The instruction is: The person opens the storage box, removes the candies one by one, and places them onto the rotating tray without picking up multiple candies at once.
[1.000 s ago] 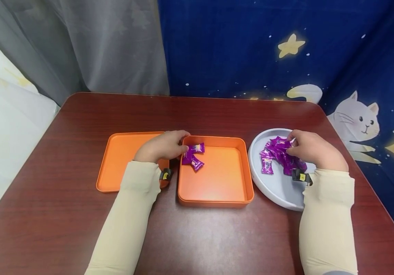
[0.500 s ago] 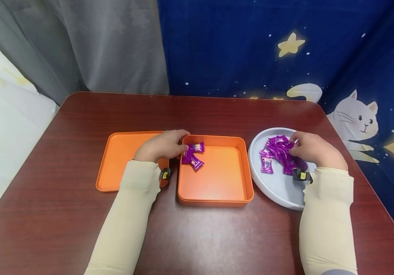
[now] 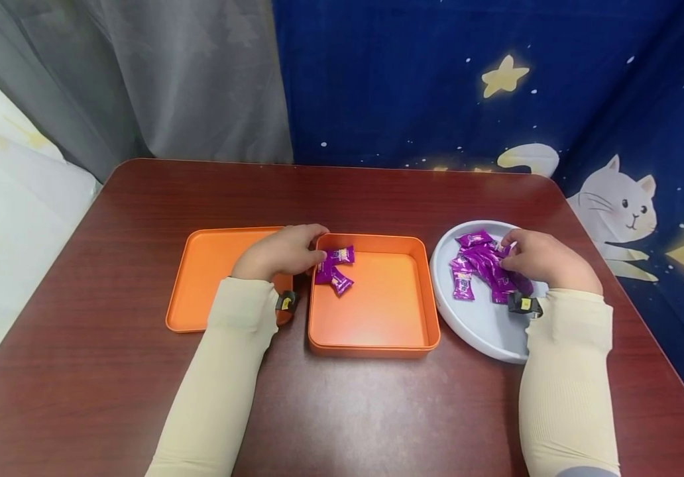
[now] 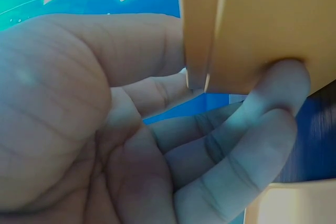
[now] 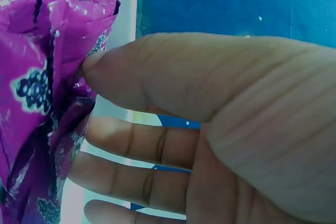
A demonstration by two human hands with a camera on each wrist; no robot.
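Note:
An orange square box [image 3: 372, 311] stands open-topped in the middle of the table, with a few purple wrapped candies [image 3: 341, 281] in its far left corner. My left hand [image 3: 285, 252] grips the box's left wall, the thumb over the rim and fingers against the outside, as the left wrist view shows. On the right, a pile of purple candies [image 3: 485, 265] lies on a pale grey round plate [image 3: 491, 334]. My right hand [image 3: 547, 262] is at the pile's right side, its thumb and fingertips on a candy [image 5: 68, 51]; the index fingertip is hidden in the right wrist view.
An orange lid [image 3: 207, 278] lies flat left of the box, partly under my left arm. The dark red table [image 3: 378, 411] ends at a curtain [image 3: 378, 86] behind. Plate and box stand nearly side by side.
One candy at the back of the pile has shifted left and apart from the others. My right hand moved slightly right, then stayed by the pile; my left hand has kept its hold.

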